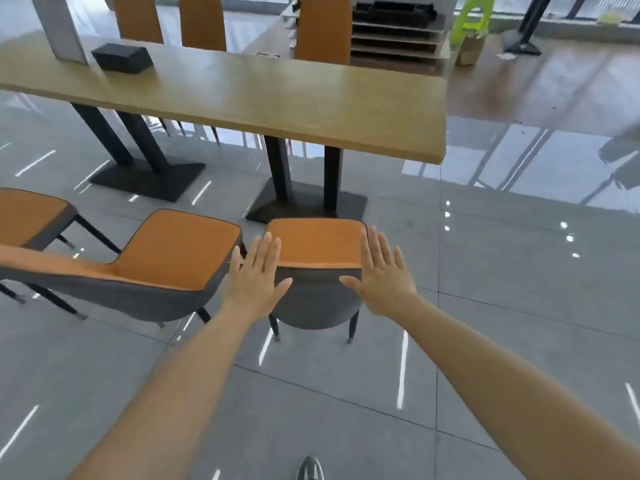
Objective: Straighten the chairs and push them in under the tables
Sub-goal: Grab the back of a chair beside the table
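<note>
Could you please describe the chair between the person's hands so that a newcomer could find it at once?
Start at the long wooden table; near its right end, on the camera's side, stands an orange-seated chair. Unlike the chair beside it, it squarely faces the table.

Near chair [317, 244] stands before worktop [277, 98], clear of its edge, back toward camera. Left hand [254, 275] and right hand [382, 277] flank chair back. Second chair [173, 258] just left, third chair [29, 213] farther left. Box [121, 57] on worktop. Three chairs behind worktop.
</note>
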Demonstrator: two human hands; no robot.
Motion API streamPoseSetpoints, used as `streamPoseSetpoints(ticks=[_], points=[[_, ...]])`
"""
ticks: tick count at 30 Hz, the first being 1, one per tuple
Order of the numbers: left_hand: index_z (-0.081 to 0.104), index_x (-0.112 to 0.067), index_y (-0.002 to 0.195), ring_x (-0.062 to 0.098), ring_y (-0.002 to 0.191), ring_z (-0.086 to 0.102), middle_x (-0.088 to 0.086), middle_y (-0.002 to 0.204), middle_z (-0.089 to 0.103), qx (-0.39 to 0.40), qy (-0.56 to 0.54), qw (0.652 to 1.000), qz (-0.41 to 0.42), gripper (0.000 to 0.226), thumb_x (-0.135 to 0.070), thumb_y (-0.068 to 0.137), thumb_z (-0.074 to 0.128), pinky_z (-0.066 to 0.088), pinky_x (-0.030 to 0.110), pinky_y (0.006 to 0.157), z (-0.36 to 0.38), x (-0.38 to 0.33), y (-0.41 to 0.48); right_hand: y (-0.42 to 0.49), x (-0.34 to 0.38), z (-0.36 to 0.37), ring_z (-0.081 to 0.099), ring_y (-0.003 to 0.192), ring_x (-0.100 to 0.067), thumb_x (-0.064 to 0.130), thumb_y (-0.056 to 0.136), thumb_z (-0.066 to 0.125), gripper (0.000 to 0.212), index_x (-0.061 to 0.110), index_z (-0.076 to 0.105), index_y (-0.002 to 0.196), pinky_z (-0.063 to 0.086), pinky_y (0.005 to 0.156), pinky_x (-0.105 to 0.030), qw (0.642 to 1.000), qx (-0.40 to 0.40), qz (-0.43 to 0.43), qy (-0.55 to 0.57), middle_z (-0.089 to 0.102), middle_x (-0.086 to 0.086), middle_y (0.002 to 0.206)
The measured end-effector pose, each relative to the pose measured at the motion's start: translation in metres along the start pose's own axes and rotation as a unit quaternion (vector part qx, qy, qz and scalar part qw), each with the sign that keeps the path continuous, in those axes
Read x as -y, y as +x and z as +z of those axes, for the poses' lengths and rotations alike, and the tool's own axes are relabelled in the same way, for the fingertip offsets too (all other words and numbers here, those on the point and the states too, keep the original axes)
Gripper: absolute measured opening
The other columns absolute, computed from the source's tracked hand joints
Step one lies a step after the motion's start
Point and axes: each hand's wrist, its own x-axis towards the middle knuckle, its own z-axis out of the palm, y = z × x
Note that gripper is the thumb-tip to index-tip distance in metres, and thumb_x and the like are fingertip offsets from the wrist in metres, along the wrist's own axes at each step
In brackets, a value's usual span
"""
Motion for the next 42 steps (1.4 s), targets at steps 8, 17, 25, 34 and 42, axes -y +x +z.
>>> streamPoseSetpoints(ticks=[8, 17, 25, 34, 42], points=[[0.001, -0.022, 0.151, 0.036, 0.132, 0.036, 0.020, 0.151, 0.020, 0.037, -0.009, 0.999, -0.025, 0.073, -0.053, 0.094, 0.035, 0.035, 0.042, 0.108, 0.024, 0.011, 0.001, 0.014, 0.016, 0.025, -0.006, 0.149, -0.030, 0.053, 0.098, 0.023, 0.074, 0.021, -0.023, 0.147, 0.006, 0.121, -0.045, 0.997, 0.074, 0.022, -0.020, -0.014, -0.011, 0.160], [0.015, -0.028, 0.147, 0.040, 0.120, 0.047, 0.027, 0.136, 0.039, 0.130, -0.131, 0.973, -0.141, 0.072, -0.059, 0.089, 0.045, 0.042, 0.043, 0.096, 0.025, 0.021, 0.029, 0.034, 0.012, 0.033, 0.038, 0.124, -0.032, 0.050, 0.098, 0.027, 0.059, 0.024, 0.009, 0.148, 0.038, 0.095, -0.036, 0.989, 0.056, 0.061, -0.126, 0.040, -0.018, 0.139], [0.029, -0.021, 0.137, 0.041, 0.106, 0.052, 0.030, 0.124, 0.044, 0.130, -0.235, 0.954, -0.134, 0.064, -0.052, 0.087, 0.055, 0.049, 0.042, 0.086, 0.034, 0.028, 0.042, 0.054, 0.005, 0.039, 0.050, 0.082, -0.026, 0.056, 0.093, 0.039, 0.052, 0.020, 0.032, 0.129, 0.044, 0.067, -0.032, 0.991, 0.080, 0.109, 0.005, 0.045, -0.015, 0.124], [0.034, -0.022, 0.134, 0.040, 0.106, 0.053, 0.025, 0.122, 0.052, 0.099, -0.257, 0.954, -0.115, 0.060, -0.046, 0.086, 0.059, 0.049, 0.042, 0.085, 0.045, 0.051, 0.080, 0.079, 0.013, 0.036, 0.046, 0.074, -0.028, 0.052, 0.091, 0.046, 0.051, 0.015, 0.037, 0.126, 0.044, 0.062, -0.035, 0.990, 0.036, 0.116, 0.075, 0.043, -0.017, 0.118], [0.029, -0.023, 0.139, 0.041, 0.109, 0.049, 0.028, 0.123, 0.049, 0.095, -0.242, 0.959, -0.109, 0.064, -0.050, 0.087, 0.055, 0.045, 0.040, 0.081, 0.037, 0.049, 0.141, 0.135, -0.005, 0.020, 0.050, 0.076, -0.030, 0.049, 0.093, 0.045, 0.049, 0.016, 0.034, 0.128, 0.045, 0.062, -0.036, 0.984, 0.035, 0.141, 0.108, 0.039, -0.017, 0.121]])
